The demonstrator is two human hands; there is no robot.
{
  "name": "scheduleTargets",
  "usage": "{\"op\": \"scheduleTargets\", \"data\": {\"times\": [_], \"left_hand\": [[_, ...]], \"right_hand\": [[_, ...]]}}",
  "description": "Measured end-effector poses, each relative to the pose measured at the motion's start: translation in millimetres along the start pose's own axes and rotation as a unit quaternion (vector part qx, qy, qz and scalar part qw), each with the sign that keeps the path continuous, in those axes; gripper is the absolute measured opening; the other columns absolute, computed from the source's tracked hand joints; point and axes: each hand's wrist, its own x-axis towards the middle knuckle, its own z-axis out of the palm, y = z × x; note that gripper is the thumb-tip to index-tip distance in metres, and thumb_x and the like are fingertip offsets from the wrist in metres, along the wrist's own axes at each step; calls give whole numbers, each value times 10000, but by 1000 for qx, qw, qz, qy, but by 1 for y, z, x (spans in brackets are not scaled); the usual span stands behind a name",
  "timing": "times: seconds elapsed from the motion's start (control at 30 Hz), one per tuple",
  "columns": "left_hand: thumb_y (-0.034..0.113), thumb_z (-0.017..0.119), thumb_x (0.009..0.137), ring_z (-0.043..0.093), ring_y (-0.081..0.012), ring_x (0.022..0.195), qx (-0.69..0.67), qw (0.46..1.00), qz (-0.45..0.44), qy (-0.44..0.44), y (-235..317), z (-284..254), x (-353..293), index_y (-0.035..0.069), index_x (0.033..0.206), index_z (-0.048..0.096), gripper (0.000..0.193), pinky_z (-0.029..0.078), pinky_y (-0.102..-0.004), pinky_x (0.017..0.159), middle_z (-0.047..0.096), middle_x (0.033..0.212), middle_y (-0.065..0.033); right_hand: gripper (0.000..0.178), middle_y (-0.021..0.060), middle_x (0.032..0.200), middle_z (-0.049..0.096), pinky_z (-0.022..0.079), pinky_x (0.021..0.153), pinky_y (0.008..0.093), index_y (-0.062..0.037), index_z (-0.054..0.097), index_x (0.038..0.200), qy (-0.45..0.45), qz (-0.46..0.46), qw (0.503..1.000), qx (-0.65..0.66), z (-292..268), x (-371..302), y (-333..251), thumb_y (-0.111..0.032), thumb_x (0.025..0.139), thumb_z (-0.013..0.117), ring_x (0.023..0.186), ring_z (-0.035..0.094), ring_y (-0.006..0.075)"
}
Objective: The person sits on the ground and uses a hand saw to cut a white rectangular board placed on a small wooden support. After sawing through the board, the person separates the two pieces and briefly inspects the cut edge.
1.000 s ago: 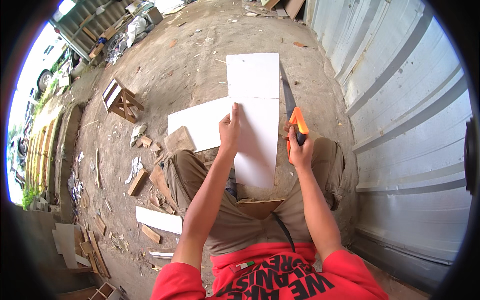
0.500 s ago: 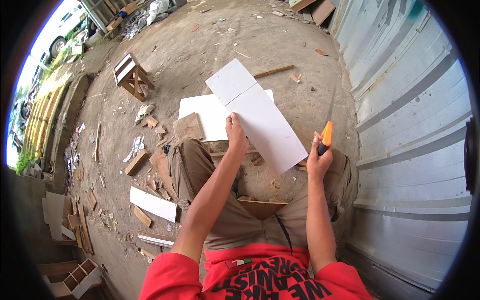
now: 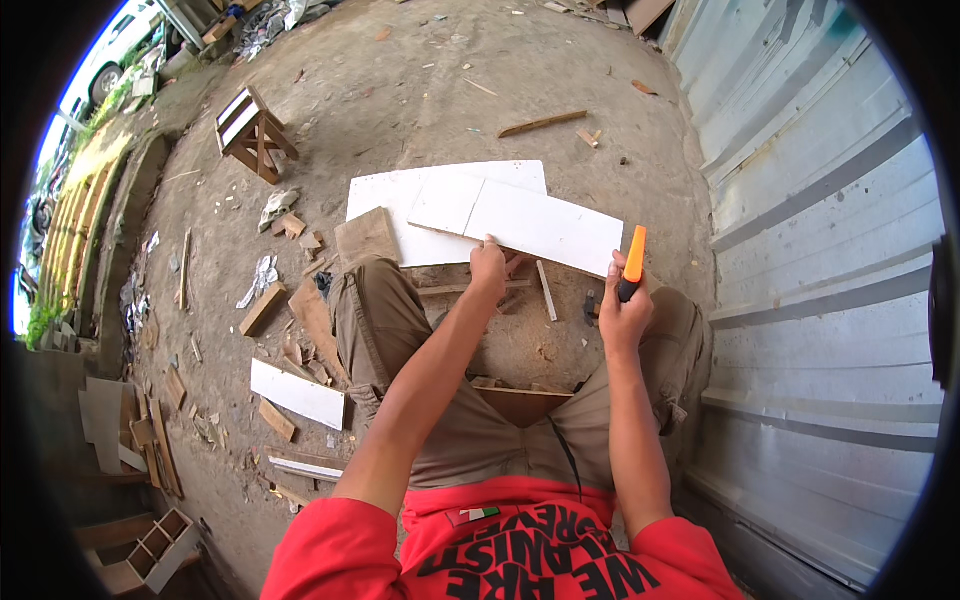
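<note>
A long white board (image 3: 545, 222) with a thin dark line across its left part lies at a slant in front of me. My left hand (image 3: 488, 268) is closed on its near edge, the thumb at the top face. My right hand (image 3: 625, 312) is closed around the orange-and-black handle of a saw (image 3: 635, 258), held upright beside the board's right end. The saw's blade cannot be made out now. Right-hand fingertips are close to the board's corner; whether they touch it I cannot tell. Beneath and behind is a wider white panel (image 3: 375, 205).
A brown wood block (image 3: 367, 236) rests at the panel's left corner. A small wooden stool (image 3: 252, 135) stands at the far left. Wood offcuts and a white strip (image 3: 297, 393) litter the ground on the left. A corrugated metal wall (image 3: 820, 300) rises at the right.
The white board has turned anticlockwise to lie more level, its right end swinging away from me. The saw's blade, seen thin and edge-on before, no longer shows. Both hands keep their holds.
</note>
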Motion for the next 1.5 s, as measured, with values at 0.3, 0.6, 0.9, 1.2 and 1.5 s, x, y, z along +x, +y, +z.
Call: {"op": "scheduleTargets", "data": {"times": [0.3, 0.6, 0.9, 1.2, 1.5], "left_hand": [[268, 546, 1027, 674, -244, 553, 502, 850, 150, -46, 60, 2, -42, -37, 813, 696, 401, 533, -364, 538, 697, 667, -174], [414, 413, 1041, 109, -351, 1538, 679, 645, 314, 155, 31, -47, 23, -60, 1530, 260, 697, 50, -519, 1240, 207, 1623, -247], [461, 297, 1051, 32, -343, 1548, 709, 619, 315, 119, 20, -40, 20, -78, 1554, 160, 750, 2, -516, 1242, 107, 1648, -244], [403, 240, 1061, -12, -366, 1545, 744, 592, 300, 77, 1, 11, 16, -69, 1560, 145, 693, -13, -535, 1239, 56, 1651, -255], [401, 354, 1045, 141, -310, 1539, 611, 593, 310, -424, -64, 120, -14, 94, 1528, 379, 572, 57, -527, 1244, 256, 1634, -159]], "right_hand": [[303, 155, 1134, 726, 526, 911, 344, 19, 659, 1198, -95, 71, 993, -8, 3, -7, 0, -199, 988, 646, 1047, 704, 248], [259, 229, 885, 691, 525, 696, 425, 26, 629, 1108, -65, 26, 996, -62, 14, -6, 7, -186, 960, 652, 841, 699, 391], [289, 265, 929, 685, 513, 766, 511, 9, 614, 1087, -14, 107, 970, -216, 0, 81, 116, -243, 948, 643, 939, 659, 461], [374, 231, 885, 694, 506, 753, 473, 27, 644, 944, 16, 190, 978, -86, 19, 60, 144, -345, 934, 670, 865, 681, 418], [363, 172, 874, 725, 518, 770, 403, 11, 701, 1011, -7, 243, 970, -10, 23, 62, 161, -343, 936, 682, 840, 707, 308]]}}
